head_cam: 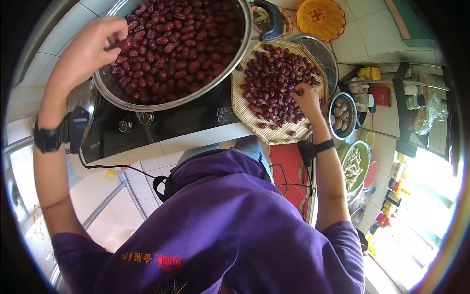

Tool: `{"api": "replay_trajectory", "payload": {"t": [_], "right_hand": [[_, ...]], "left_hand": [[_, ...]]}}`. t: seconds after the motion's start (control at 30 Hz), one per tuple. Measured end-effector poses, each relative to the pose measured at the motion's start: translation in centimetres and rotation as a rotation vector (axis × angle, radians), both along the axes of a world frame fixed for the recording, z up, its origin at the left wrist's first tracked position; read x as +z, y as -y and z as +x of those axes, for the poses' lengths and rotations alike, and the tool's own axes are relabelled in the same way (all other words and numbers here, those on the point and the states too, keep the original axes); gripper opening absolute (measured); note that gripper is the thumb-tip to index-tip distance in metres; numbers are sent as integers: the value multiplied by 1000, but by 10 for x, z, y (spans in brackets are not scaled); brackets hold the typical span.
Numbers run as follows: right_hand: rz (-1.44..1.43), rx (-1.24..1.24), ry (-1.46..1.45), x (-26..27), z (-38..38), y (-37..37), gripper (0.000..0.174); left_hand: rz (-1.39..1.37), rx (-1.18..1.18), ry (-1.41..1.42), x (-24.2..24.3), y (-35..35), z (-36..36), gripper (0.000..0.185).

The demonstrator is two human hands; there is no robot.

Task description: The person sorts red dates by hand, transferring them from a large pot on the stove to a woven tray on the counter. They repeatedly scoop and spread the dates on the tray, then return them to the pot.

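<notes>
A large steel pot (pixel 154 106) filled with red jujubes (pixel 180 47) stands on the black gas stove. Over its left rim is my left hand (pixel 104 38), its fingers curled and the thumb bent. A blurred dark-red thing shows at those fingertips; whether it is held or falling is unclear. More jujubes (pixel 275 81) are spread on an eight-sided woven bamboo tray (pixel 253 117) to the right of the pot. My right hand (pixel 307 98) reaches onto them, thumb and forefinger drawn together at the pile. Its fingertips are too small to show a grip.
The black stove (pixel 176 125) has two knobs. Right of the tray are a perforated steel plate (pixel 325 55), a bowl of round brown pieces (pixel 340 114) and a green basin (pixel 363 172) with pale pieces. An orange basket (pixel 319 18) lies behind. A cable (pixel 110 166) hangs by my left arm.
</notes>
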State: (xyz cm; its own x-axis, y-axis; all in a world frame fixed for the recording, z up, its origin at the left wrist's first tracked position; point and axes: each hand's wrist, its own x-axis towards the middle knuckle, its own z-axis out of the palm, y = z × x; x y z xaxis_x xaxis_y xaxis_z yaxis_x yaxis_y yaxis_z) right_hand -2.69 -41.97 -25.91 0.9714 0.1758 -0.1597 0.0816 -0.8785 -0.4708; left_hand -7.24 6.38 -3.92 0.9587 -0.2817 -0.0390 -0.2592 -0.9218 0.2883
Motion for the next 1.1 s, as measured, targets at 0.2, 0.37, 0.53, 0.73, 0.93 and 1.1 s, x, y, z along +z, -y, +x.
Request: {"api": "replay_trajectory", "payload": {"t": [0.2,0.37,0.53,0.73,0.93,1.1], "right_hand": [[-146,108,87,-18,0,7,32],[-45,76,202,9,-4,39,31],[65,137,203,25,-8,65,26],[216,198,214,50,-7,63,22],[470,271,125,111,6,13,10],[364,657,401,172,37,-70,12]], "left_hand": [[-399,-239,130,-24,160,-50,23],[-288,-170,-195,-135,270,-26,19],[-190,10,15,-225,304,3,18],[-217,39,190,-245,307,4,20],[-358,-52,390,-177,282,-35,25],[-297,-53,520,-105,223,-74,17]]}}
